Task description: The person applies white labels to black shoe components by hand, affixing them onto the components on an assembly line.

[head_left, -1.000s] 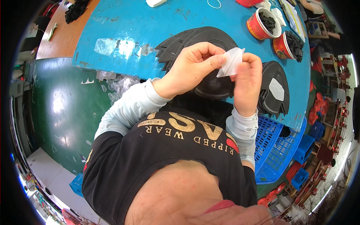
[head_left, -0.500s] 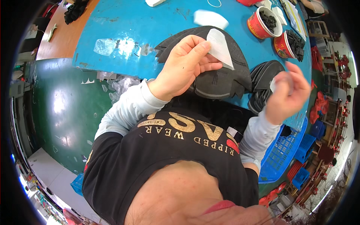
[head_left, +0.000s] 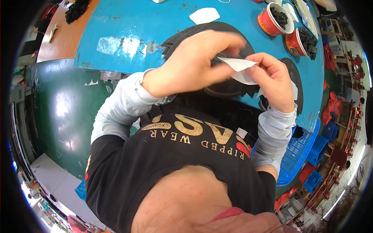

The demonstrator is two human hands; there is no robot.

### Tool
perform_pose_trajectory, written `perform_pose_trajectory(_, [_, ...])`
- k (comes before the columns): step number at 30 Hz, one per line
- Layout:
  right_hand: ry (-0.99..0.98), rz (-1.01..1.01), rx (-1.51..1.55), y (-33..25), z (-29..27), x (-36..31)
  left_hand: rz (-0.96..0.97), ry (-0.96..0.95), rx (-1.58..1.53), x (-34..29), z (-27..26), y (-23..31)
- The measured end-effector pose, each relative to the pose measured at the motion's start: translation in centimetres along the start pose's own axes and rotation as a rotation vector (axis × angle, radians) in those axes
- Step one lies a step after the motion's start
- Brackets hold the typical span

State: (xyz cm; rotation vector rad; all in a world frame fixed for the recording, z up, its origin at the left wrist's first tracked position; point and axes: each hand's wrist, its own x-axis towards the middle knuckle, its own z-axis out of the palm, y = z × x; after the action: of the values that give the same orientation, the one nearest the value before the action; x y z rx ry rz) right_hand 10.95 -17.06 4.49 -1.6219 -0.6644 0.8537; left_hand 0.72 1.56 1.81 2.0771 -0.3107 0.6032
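My right hand (head_left: pixel 274 79) pinches a curved white piece of thin sheet (head_left: pixel 244 72) between thumb and fingers. My left hand (head_left: pixel 202 60) is at the piece's left end, its fingers spread and blurred, with the thumb close to the piece's edge. Beneath both hands is a stack of flat black shaped pieces (head_left: pixel 186 35), largely covered by my left hand. A second black stack (head_left: pixel 291 68) stands to the right, partly behind my right hand. White edges (head_left: pixel 294 91) show beside my right palm; whether they are held or lying there, I cannot tell.
Farther back on the blue table (head_left: pixel 136 23) lies a loose white piece (head_left: pixel 204 16). Two red-and-white tubs of black scraps, one (head_left: pixel 268 21) behind the other (head_left: pixel 294 42), stand at the back right. A blue basket (head_left: pixel 291 159) is below the table's right edge.
The white piece has passed from my left hand to my right. My right hand has come left toward the middle, and my left hand's fingers have come off the piece and spread.
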Motion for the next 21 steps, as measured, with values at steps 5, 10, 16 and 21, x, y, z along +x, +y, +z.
perform_pose_trajectory(5, [0.180, 0.019, 0.044, 1.8, 1.0, -0.6, -0.348, 0.152, -0.164, -1.7, 0.2, -0.4])
perform_pose_trajectory(10, [0.233, 0.013, -0.119, 3.6, 3.2, -4.1, 0.063, 0.162, 0.328, -5.7, 0.5, -0.9])
perform_pose_trajectory(16, [0.391, -0.048, -0.302, 2.5, 3.3, -2.7, 0.033, 0.166, 0.530, -4.0, 0.5, -1.2])
perform_pose_trajectory(21, [0.416, -0.066, -0.532, 3.1, 1.8, 0.5, -0.013, 0.166, 0.547, -2.7, 2.0, -3.4])
